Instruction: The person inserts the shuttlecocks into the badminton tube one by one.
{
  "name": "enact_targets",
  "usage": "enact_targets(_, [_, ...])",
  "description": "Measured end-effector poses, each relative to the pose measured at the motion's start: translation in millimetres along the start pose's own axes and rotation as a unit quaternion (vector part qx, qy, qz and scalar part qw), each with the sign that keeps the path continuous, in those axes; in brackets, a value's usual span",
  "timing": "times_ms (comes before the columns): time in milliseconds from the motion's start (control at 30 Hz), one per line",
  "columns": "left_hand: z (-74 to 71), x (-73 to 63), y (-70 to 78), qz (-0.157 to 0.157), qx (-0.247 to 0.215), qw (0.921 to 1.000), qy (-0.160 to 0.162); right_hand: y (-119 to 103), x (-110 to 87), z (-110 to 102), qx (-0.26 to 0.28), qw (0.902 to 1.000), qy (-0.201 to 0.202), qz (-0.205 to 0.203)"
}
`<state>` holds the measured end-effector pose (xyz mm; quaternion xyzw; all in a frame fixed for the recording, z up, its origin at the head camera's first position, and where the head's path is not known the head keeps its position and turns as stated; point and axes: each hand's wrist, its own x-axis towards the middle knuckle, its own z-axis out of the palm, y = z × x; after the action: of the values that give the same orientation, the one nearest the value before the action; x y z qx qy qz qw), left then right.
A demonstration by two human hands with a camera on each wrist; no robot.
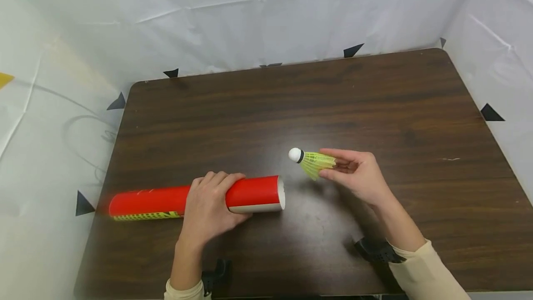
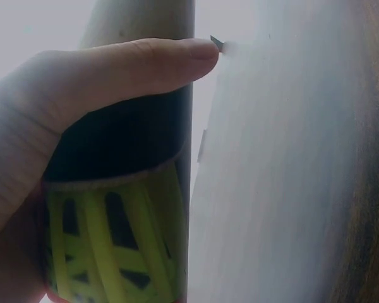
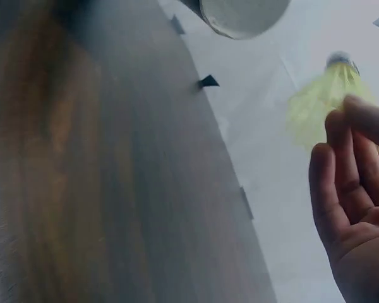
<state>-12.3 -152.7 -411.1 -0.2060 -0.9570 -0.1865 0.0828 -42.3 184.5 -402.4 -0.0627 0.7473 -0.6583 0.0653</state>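
My left hand (image 1: 210, 205) grips a long red shuttlecock tube (image 1: 254, 192) from above, fingers over the far side and thumb on the near side. The tube lies sideways, its pale round end facing right. In the left wrist view the thumb crosses the tube (image 2: 114, 139), which shows a dark band and a yellow-green printed pattern. To the right of that end, my right hand (image 1: 358, 172) pinches a yellow shuttlecock (image 1: 318, 162) by its skirt edge between thumb and fingers. Its white cork with a black band points left, toward the tube. The right wrist view shows the shuttlecock (image 3: 328, 95) above the fingertips.
Both hands are over a dark wood-grain table (image 1: 291, 105). White sheeting (image 1: 270, 22) rises behind it and at both sides, with black and yellow triangle markers. Each wrist wears a black strap device (image 1: 379, 250).
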Motion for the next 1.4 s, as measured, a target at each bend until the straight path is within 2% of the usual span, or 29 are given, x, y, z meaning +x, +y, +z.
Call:
enact_targets(133, [-0.5, 0.1, 0.6, -0.002, 0.001, 1.0000, -0.001, 0.8, -11.5, 0.3, -0.060, 0.9965, -0.058, -0.010])
enact_targets(300, [-0.7, -0.5, 0.9, -0.003, 0.002, 1.0000, -0.003, 1.0, -16.1, 5.0, -0.040, 0.9877, -0.150, -0.013])
enact_targets(400, [-1.1, -0.8, 0.7, -0.002, 0.003, 1.0000, -0.004, -0.8, -16.5, 13.8, -0.044, 0.9835, -0.173, -0.028])
enact_targets(533, [-1.5, -1.0, 0.8, -0.003, 0.005, 1.0000, -0.005, -3.9, -14.6, 29.1, -0.063, 0.9791, -0.179, -0.074])
enact_targets(633, [-1.8, -1.2, 0.9, -0.004, 0.005, 1.0000, -0.006, -3.6, -13.0, 40.8, -0.044, 0.9799, -0.172, -0.091])
enact_targets(767, [-2.0, -1.1, 1.1, -0.005, 0.002, 1.0000, -0.005, 0.8, -13.5, 54.9, 0.013, 0.9845, -0.160, -0.071])
enact_targets(900, [-1.4, -1.2, 1.3, 0.001, 0.005, 1.0000, -0.004, 6.5, -14.1, 66.4, 0.049, 0.9851, -0.159, -0.043])
enact_targets(1033, [-1.1, -2.1, 0.3, 0.006, 0.011, 0.9999, -0.005, 7.9, -12.7, 73.8, 0.054, 0.9859, -0.158, -0.014])
enact_targets(1200, [-0.8, -2.0, -0.2, 0.001, 0.014, 0.9999, -0.002, 6.9, -8.7, 77.4, 0.035, 0.9871, -0.156, 0.017])
enact_targets(1400, [0.7, -1.3, -0.2, 0.000, 0.012, 0.9999, -0.002, 9.4, -3.6, 86.1, 0.041, 0.9852, -0.166, 0.004])
